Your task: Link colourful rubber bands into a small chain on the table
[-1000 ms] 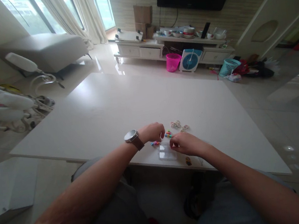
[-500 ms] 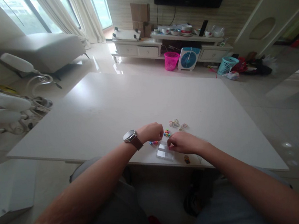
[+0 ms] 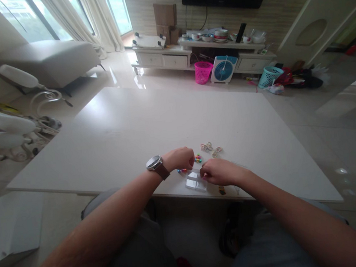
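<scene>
A clear plastic box with square compartments lies near the front edge of the white table. My left hand, a watch on its wrist, is curled closed just beyond the box; whatever its fingers hold is hidden. At the box's right side, my right hand is closed in a pinch, and a speck of pink shows at its fingertips. A cluster of small bright-coloured pieces sits between the hands. More coloured pieces lie partly under my left hand. Pale loop-shaped items rest beyond my right hand.
A small black-and-yellow item is at the front edge of the table. Across the room stand a pink basket, a blue box fan and a low cabinet. White chairs are at the left.
The view has shifted very slightly. Both hands stay beside the box, and less of the pink piece shows at my right fingertips.
</scene>
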The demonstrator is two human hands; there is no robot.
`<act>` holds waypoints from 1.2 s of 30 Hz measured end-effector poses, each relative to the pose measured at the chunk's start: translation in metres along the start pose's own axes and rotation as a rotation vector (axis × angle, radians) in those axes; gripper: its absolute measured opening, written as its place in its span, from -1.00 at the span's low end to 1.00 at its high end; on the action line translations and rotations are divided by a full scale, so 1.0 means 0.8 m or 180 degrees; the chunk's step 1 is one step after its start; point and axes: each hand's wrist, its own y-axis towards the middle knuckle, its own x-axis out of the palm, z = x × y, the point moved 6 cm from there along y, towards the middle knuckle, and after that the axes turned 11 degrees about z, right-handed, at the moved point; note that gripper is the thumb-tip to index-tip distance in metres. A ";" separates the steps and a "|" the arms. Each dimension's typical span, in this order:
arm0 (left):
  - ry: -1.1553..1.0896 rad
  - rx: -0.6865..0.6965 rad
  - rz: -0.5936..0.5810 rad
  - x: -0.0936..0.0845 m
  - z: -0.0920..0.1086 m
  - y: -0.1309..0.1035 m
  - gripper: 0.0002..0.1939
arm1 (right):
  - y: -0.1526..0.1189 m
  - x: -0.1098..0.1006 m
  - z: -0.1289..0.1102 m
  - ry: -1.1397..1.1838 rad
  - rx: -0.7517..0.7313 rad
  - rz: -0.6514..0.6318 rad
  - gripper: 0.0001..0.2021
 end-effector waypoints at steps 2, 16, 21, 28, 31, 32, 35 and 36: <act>0.0013 0.0005 -0.0016 -0.001 0.002 -0.001 -0.86 | -0.002 -0.003 0.002 0.0010 0.0007 0.0044 -0.77; 0.0256 -0.0337 -0.0258 -0.015 -0.029 -0.004 -0.82 | -0.012 -0.017 0.009 0.0126 0.0048 0.0269 -0.84; 0.0325 -0.0468 -0.0406 -0.007 -0.031 -0.005 -0.77 | -0.014 -0.019 0.002 0.0166 -0.0052 0.0320 -0.84; 0.0347 -0.0258 -0.0498 0.009 -0.019 -0.006 -0.71 | -0.014 -0.012 0.007 0.0153 -0.0015 0.0283 -0.84; 0.0363 -0.0088 -0.0472 0.013 -0.014 -0.004 -0.79 | -0.015 -0.016 0.007 0.0147 -0.0008 0.0260 -0.84; 0.0355 -0.0043 -0.0474 0.013 -0.012 -0.002 -0.81 | -0.016 -0.017 0.007 0.0140 -0.0006 0.0256 -0.84; 0.0318 0.0022 -0.0468 0.015 -0.009 0.000 -0.85 | -0.018 -0.020 0.006 0.0125 -0.0013 0.0245 -0.82; 0.0309 0.0012 -0.0466 0.015 -0.009 0.000 -0.86 | -0.018 -0.020 0.006 0.0143 -0.0020 0.0239 -0.82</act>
